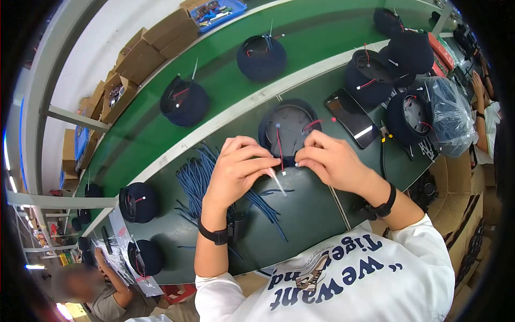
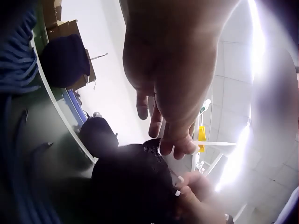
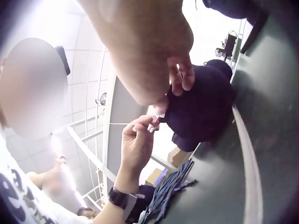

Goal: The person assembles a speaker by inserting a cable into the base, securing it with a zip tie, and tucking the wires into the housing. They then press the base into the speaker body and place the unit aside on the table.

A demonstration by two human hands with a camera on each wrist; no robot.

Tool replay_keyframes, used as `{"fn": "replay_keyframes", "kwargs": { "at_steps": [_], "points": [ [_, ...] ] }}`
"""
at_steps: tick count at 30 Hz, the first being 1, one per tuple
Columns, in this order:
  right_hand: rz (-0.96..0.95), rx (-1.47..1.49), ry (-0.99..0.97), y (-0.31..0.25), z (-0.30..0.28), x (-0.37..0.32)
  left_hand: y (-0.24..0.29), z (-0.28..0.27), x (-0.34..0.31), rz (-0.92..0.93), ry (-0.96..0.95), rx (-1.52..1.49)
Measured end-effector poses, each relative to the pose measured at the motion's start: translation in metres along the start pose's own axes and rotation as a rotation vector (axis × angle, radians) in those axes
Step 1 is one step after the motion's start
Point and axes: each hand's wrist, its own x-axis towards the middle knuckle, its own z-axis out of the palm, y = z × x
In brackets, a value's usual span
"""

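A dark navy rounded shell [image 1: 289, 126] with a grey inside sits before me, its opening facing up. A red wire [image 1: 279, 142] runs from inside it over the near rim to a small white connector [image 1: 284, 173]. My left hand [image 1: 236, 165] is at the rim's left side, pinching a thin white strip [image 1: 277, 182] that points toward me. On the other side, my right hand [image 1: 331, 161] pinches a small white piece [image 3: 159, 115] at the near rim, mostly hidden by the fingers. In the right wrist view both hands' fingertips are close together.
Blue tubes [image 1: 196, 180] lie in a bundle left of the shell. A phone [image 1: 351, 118] and pliers [image 1: 383, 145] lie to the right. Similar shells [image 1: 262, 58] stand along the green belt [image 1: 220, 86] and beside a clear plastic bag [image 1: 449, 115]. Another person [image 1: 115, 290] sits at left.
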Motion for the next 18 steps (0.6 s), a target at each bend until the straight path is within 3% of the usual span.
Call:
{"fn": "replay_keyframes", "kwargs": {
  "at_steps": [3,7,13,18],
  "points": [
    [0.013,0.015,-0.093,0.007,-0.011,-0.001,0.006,0.009,0.008,0.042,0.019,0.027],
    [0.06,0.347,-0.025,0.024,-0.005,-0.004,0.013,0.01,0.021,0.059,0.022,-0.022],
    [0.067,0.44,-0.022,0.043,-0.018,0.0,0.017,0.023,0.021,0.03,-0.079,-0.01],
    [0.082,0.519,-0.062,0.047,-0.019,-0.002,0.025,0.039,0.021,0.049,-0.025,0.082]
  ]
}}
